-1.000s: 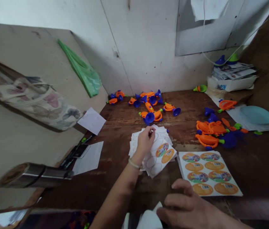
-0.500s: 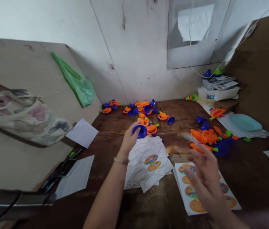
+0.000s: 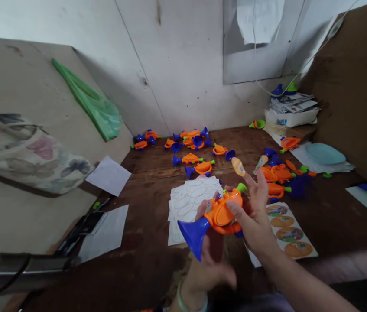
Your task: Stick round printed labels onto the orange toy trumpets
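An orange toy trumpet (image 3: 224, 212) with a blue bell and a green mouthpiece is held between my two hands, bell toward the lower left. My left hand (image 3: 207, 264) supports it from below and behind, partly hidden by the toy and blurred. My right hand (image 3: 254, 212) pinches its right side with the thumb on the orange body. On raised fingertips of my right hand stick an orange oval sticker (image 3: 238, 166) and a multicoloured oval sticker (image 3: 261, 164). Just behind the toy lie sheets with empty oval outlines (image 3: 183, 203). A sticker sheet (image 3: 289, 234) lies under my right forearm's side.
Several orange and blue trumpets (image 3: 198, 143) lie at the back of the brown table (image 3: 144, 173). More toy parts (image 3: 277, 173) lie at the right, near a light blue tray (image 3: 325, 154). A metal cylinder (image 3: 17, 275) and papers (image 3: 105, 234) are at the left.
My left hand has brought a trumpet from the back group toward me and turned it. My right hand has closed on it. The sheets now show only empty outlines where two stickers were visible.
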`<state>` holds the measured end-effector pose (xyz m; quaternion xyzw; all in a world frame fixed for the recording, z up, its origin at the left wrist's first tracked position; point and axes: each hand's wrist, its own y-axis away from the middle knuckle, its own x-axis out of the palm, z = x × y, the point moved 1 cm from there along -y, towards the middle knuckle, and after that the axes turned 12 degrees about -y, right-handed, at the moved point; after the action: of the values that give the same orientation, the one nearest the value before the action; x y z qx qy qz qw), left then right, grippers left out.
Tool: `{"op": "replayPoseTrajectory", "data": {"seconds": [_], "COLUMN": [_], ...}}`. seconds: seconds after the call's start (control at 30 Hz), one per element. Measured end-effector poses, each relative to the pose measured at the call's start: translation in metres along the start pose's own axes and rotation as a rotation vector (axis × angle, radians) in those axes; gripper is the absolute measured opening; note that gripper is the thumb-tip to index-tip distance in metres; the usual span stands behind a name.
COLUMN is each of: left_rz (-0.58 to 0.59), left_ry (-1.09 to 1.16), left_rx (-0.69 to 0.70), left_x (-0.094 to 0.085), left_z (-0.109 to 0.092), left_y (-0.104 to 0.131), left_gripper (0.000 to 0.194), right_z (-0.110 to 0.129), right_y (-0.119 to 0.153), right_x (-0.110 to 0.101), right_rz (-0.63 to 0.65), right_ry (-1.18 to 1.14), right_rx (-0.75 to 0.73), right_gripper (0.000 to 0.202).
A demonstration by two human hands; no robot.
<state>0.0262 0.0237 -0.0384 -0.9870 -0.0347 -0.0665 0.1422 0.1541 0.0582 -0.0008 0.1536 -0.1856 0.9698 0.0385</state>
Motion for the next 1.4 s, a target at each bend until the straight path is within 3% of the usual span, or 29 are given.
{"op": "replayPoseTrajectory", "data": {"seconds": [0.1, 0.2, 0.27, 0.5, 0.67, 1.4], "left_rz": [-0.149, -0.263, -0.243, -0.084, -0.137, -0.191], "left_ry": [0.009, 0.045, 0.076, 0.009, -0.118, -0.130], "left_rx": [-0.063, -0.052, -0.025, 0.109, 0.260, 0.280], "left_x": [-0.005, -0.008, -0.007, -0.003, -0.002, 0.001], "left_z": [0.000, -0.007, -0.010, -0.016, -0.021, -0.020], "left_y": [-0.004, -0.007, -0.006, -0.003, -0.011, -0.014], "left_gripper": [0.048, 0.047, 0.046, 0.040, 0.039, 0.025], "right_z": [0.005, 0.016, 0.026, 0.041, 0.036, 0.032], "right_y": [-0.002, -0.007, -0.009, 0.001, 0.004, 0.005], "right_x": [0.000, -0.008, -0.011, 0.001, 0.008, 0.008], "right_rz": [0.010, -0.110, -0.145, 0.049, 0.010, 0.002], "right_ry": [0.132, 0.221, 0.177, 0.047, 0.015, -0.003], "right_rx": [-0.096, -0.225, -0.263, -0.116, -0.105, -0.068], "right_gripper": [0.097, 0.087, 0.078, 0.076, 0.075, 0.077]}}
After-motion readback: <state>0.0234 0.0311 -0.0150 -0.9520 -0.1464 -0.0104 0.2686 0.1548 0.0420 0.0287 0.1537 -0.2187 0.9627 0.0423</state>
